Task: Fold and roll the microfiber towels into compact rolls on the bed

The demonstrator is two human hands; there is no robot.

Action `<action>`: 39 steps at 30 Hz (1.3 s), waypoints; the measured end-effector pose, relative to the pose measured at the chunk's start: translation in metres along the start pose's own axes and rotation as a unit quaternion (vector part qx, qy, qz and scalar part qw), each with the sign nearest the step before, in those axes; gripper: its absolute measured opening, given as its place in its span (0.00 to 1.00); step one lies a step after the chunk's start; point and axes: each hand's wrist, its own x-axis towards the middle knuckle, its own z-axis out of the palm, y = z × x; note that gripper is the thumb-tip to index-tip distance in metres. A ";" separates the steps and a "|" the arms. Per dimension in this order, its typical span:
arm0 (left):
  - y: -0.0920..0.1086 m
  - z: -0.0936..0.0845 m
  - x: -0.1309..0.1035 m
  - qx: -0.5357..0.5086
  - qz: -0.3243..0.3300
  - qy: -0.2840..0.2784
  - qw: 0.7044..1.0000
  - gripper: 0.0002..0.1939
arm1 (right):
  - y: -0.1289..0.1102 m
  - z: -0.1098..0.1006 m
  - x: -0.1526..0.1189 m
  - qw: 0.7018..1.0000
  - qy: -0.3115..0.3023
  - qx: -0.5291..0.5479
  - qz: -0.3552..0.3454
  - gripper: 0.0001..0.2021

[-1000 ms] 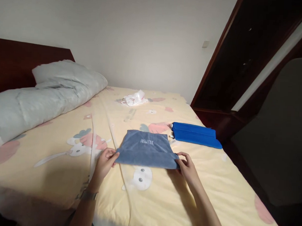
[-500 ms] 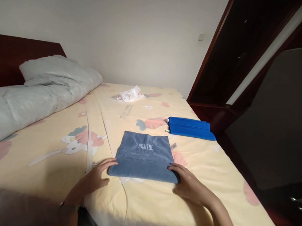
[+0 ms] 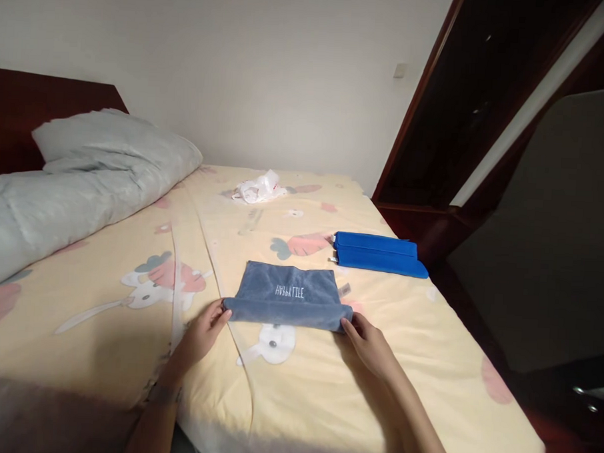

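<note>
A grey-blue towel (image 3: 289, 314) lies on the bed in front of me, its near part folded over into a narrow band. White lettering reading "HAPPY LIFE" shows upside down on its flat far part. My left hand (image 3: 205, 329) pinches the left end of the folded band between thumb and fingers. At the band's right end, my right hand (image 3: 370, 339) grips the other corner the same way. A small tag sticks out past the towel's right edge. Beyond it to the right rests a folded bright blue cloth (image 3: 381, 255) with white tags on its left side.
The bed is covered by a yellow sheet (image 3: 101, 351) printed with carrots and rabbits. A crumpled white plastic bag (image 3: 260, 188) lies near the wall. On the left is a bunched grey quilt (image 3: 99, 171) by the dark headboard (image 3: 47, 108). A dark wooden cabinet (image 3: 436, 125) stands at right.
Both hands have moved away from me, turning the towel's near edge further over, so the towel now looks shorter. My left fingers have closed on its corner. The blue cloth stays put.
</note>
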 end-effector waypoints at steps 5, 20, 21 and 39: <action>0.009 0.016 0.004 0.091 0.000 0.074 0.993 0.25 | -0.004 0.004 0.004 0.993 0.045 -0.105 -0.026 0.20; 0.007 0.000 -0.003 0.087 0.023 0.049 0.995 0.20 | -0.008 -0.008 -0.008 0.944 0.148 -0.272 -0.111 0.20; 0.005 -0.003 -0.004 0.084 0.032 0.025 0.996 0.22 | -0.010 -0.009 -0.010 0.946 0.144 -0.251 -0.145 0.18; 0.005 -0.007 -0.003 0.054 0.049 -0.033 0.997 0.21 | -0.005 -0.016 -0.008 0.997 0.016 0.020 -0.074 0.19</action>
